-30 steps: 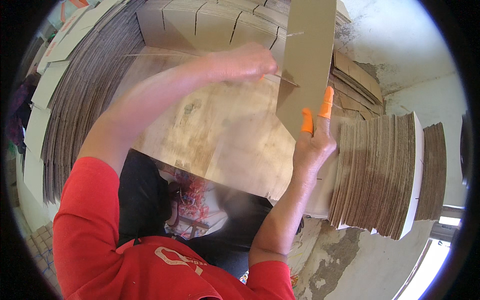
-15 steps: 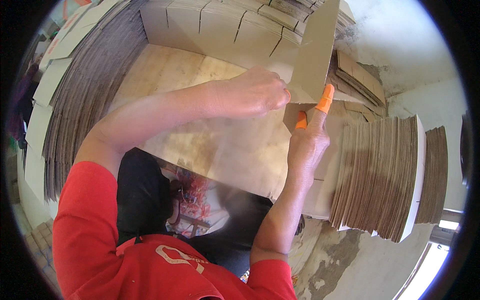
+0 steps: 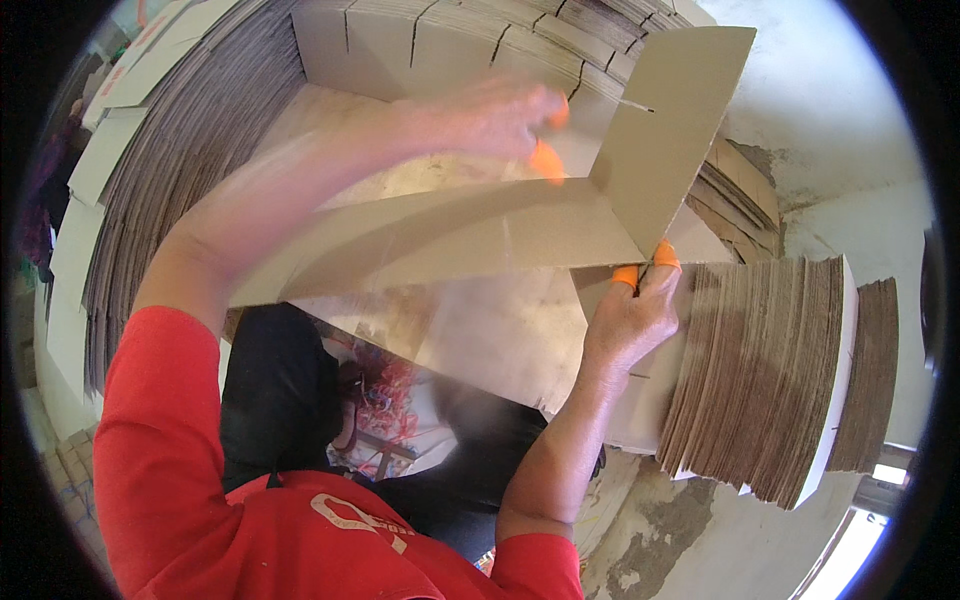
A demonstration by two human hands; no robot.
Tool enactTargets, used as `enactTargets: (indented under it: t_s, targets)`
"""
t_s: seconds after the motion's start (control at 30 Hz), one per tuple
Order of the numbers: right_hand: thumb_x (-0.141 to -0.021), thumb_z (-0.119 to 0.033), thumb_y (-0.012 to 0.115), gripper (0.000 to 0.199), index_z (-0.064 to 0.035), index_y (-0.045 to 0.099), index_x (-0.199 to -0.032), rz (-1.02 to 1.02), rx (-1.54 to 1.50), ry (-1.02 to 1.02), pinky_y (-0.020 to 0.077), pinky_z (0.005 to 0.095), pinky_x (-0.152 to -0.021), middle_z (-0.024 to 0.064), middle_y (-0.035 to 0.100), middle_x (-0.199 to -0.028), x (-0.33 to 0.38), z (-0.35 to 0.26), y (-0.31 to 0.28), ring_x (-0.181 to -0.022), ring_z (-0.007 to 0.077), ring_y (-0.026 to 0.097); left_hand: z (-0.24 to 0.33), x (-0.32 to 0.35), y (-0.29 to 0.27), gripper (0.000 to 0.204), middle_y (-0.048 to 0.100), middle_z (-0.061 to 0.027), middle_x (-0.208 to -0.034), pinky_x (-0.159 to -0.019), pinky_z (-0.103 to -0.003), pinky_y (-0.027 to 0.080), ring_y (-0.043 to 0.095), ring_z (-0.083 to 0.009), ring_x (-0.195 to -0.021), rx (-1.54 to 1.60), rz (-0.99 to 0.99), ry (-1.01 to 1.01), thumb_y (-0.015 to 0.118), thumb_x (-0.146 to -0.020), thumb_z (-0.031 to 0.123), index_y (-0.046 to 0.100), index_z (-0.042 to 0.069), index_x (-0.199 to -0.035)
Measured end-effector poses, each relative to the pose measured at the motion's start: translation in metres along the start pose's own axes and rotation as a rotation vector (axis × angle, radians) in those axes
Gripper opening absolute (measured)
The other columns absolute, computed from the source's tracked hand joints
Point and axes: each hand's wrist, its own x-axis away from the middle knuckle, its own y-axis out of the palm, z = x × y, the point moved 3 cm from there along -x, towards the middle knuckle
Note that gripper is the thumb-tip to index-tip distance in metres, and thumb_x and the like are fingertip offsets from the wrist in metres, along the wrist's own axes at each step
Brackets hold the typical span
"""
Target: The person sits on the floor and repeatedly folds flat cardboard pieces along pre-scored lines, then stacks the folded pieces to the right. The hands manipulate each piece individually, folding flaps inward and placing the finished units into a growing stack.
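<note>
Swung down flat, cardboard blank [image 3: 470, 235] unfolds — right hand [image 3: 628, 318] pinches its fold, left hand [image 3: 500, 115] blurred, grip unclear; next, square the flap.

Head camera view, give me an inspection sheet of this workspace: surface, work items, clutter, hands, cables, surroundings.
Surface: a flat cardboard sheet lies across the lap as the work surface.
Work items: a folded cardboard blank, one flap raised.
Clutter: stack of flat cardboard on the right, stacked sheets on the left, more blanks at the top.
Hands: left hand, blurred, is at the blank's fold; right hand pinches its lower edge; both wear orange fingertip covers.
Cables: nothing seen.
Surroundings: rough concrete floor, bright opening at lower right.
</note>
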Motion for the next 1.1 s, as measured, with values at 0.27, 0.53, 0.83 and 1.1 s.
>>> enactTargets:
  t_s: [0.27, 0.53, 0.83, 1.1]
  targets:
    - [-0.084, 0.0, 0.065, 0.036, -0.0047, 0.059, -0.119, 0.035, -0.078, -0.023, 0.0549, 0.0336, -0.062, 0.0156, 0.069, -0.099, 0.003, -0.003, 0.003, -0.074, 0.0277, 0.07, -0.093, -0.057, 0.018, 0.043, 0.055, -0.0121, -0.102, -0.09, -0.042, 0.043, 0.051, -0.0282, -0.108, -0.556, 0.29, -0.122, 0.075, -0.075, 0.014, 0.053, 0.004, -0.11]
    - [-0.084, 0.002, 0.066, 0.038, -0.0051, 0.059, -0.121, 0.033, -0.128, -0.038, 0.0536, 0.03, -0.06, 0.014, 0.07, -0.095, 0.006, -0.005, 0.005, -0.07, 0.0217, 0.069, -0.11, -0.071, 0.018, 0.025, 0.058, -0.0101, -0.096, -0.081, -0.039, 0.05, 0.055, -0.0285, -0.102, -0.539, 0.321, 0.035, 0.066, -0.076, 0.006, 0.057, 0.006, -0.1]
    - [-0.085, 0.0, 0.066, 0.041, -0.0059, 0.059, -0.125, 0.01, -0.193, -0.02, 0.0543, 0.0269, -0.059, 0.0139, 0.071, -0.089, 0.007, -0.008, 0.001, -0.067, 0.0184, 0.068, -0.088, -0.053, 0.012, 0.026, 0.058, -0.0117, -0.088, -0.074, -0.042, 0.051, 0.06, -0.0325, -0.087, -0.262, 0.202, -0.077, 0.06, -0.073, -0.002, 0.062, 0.008, -0.097]
    - [-0.086, 0.003, 0.063, 0.042, -0.0016, 0.057, -0.127, -0.024, -0.136, -0.043, 0.0555, 0.0282, -0.064, 0.0177, 0.07, -0.099, 0.005, -0.004, -0.012, -0.073, 0.0199, 0.069, -0.07, -0.04, -0.003, 0.03, 0.059, -0.0132, -0.084, -0.071, -0.042, 0.051, 0.061, -0.0321, -0.086, -0.293, 0.29, 0.14, 0.063, -0.071, -0.005, 0.066, 0.007, -0.099]
